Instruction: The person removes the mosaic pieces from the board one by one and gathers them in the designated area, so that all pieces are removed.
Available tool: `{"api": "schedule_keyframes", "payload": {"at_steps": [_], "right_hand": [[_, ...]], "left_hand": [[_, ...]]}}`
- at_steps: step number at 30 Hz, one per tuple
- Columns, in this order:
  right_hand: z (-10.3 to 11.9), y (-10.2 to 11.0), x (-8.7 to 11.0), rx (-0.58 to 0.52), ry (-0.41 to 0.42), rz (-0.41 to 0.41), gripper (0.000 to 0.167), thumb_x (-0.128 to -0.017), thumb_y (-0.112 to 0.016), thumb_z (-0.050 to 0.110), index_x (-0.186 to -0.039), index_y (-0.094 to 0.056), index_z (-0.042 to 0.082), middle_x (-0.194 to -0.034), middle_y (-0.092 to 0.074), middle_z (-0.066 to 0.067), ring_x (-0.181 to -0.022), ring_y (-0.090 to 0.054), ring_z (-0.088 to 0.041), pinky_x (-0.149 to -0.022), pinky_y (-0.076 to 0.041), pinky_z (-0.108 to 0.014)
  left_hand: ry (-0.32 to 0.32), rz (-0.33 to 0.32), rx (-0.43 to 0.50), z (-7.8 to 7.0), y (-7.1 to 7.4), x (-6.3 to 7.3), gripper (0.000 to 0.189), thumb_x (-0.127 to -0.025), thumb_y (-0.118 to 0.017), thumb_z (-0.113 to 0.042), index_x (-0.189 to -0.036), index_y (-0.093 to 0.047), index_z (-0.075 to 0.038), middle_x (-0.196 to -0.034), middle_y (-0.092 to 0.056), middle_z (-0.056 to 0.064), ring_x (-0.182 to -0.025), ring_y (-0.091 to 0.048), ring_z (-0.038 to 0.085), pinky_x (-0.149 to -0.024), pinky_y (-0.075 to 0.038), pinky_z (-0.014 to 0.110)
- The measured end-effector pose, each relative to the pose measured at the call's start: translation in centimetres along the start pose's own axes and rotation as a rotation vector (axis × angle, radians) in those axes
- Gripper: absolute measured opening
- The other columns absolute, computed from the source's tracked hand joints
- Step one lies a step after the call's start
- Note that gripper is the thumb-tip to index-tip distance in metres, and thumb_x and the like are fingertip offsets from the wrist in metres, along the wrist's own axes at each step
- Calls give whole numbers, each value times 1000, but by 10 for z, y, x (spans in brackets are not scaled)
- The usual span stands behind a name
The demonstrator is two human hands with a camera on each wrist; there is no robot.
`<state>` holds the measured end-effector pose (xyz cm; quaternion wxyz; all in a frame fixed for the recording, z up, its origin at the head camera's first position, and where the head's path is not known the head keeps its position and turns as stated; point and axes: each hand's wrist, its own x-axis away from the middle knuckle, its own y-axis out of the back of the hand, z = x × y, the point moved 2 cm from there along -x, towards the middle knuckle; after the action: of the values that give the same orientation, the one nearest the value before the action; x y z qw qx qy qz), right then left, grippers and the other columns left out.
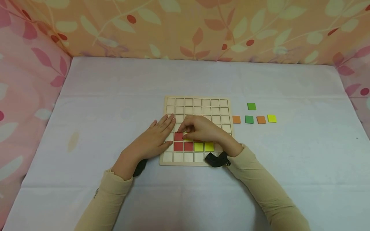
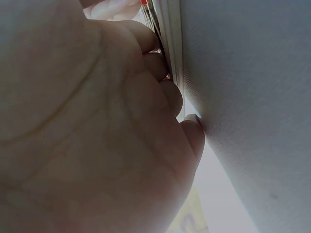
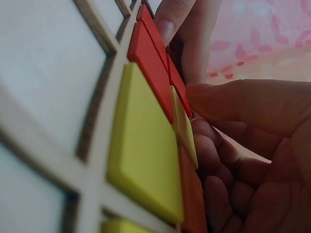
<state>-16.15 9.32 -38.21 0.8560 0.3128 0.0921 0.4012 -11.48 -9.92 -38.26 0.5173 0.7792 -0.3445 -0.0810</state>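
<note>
A wooden grid board [image 1: 196,164] lies on the white table. My left hand [image 1: 151,139] rests on its left edge, fingers straight and thumb spread. Over the middle of the board, my right hand [image 1: 203,128] has thumb and index fingertips at a red square tile [image 1: 178,137], pinching it in its cell. In the right wrist view the thumb tip meets that red tile [image 3: 179,85], while the index tip is hidden. Below it sit two more red tiles [image 1: 178,146] and two yellow tiles [image 1: 198,147]. The right hand partly covers another yellow tile [image 1: 188,137] and an orange-red one.
Right of the board lie loose tiles: a green one [image 1: 251,106] at the back, then an orange tile [image 1: 236,119] close to the board's edge, a darker green tile [image 1: 249,119], another orange tile [image 1: 261,120] and a yellow tile [image 1: 271,118]. Patterned cloth walls [image 1: 185,32] enclose the table.
</note>
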Motion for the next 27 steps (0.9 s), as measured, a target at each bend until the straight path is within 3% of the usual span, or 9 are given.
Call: {"api": "schedule_keyframes", "payload": {"at_steps": [27], "right_hand": [[0,2,3,-164,-38,-20,11,-83,-69,4,-94,-73,7,-82,-67,2,-75,-59,-12,-71,-50,-27]], "left_hand": [[8,1,-8,0,-2,0,71,-98,-48,-29,-151,-9,-5,-158,1,6,-144,4,22,-113,-7,50]]}}
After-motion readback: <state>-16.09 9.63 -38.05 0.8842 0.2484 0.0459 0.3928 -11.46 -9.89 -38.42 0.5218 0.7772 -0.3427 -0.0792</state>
